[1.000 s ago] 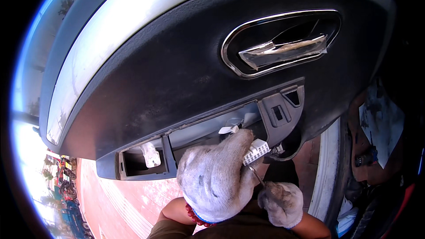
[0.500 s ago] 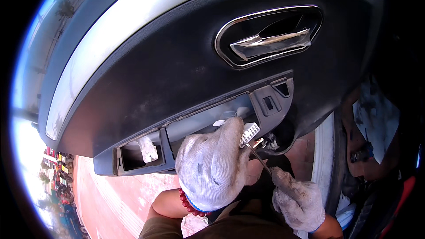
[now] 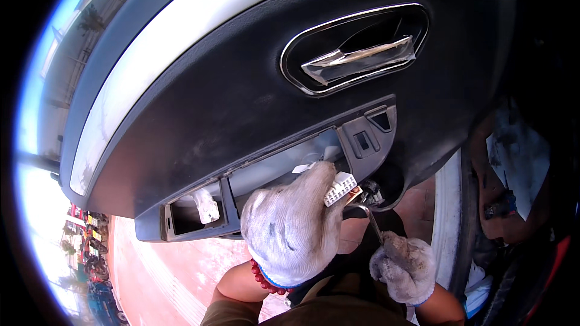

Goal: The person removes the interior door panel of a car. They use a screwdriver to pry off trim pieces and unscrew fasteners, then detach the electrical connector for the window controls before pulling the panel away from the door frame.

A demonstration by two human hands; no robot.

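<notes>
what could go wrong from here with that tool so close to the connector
The thin metal tool in the right hand ends close to the white connector, so a slip might scratch or crack it. The left hand holds that connector, so the tool could also jab that hand. Both hands are gloved, which might make the grip less sure.

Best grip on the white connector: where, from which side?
I'd take the white connector by its outer walls, probably from the left: its rows of holes face the camera, and the hooked metal tool in the right hand stands at lower right.
</notes>
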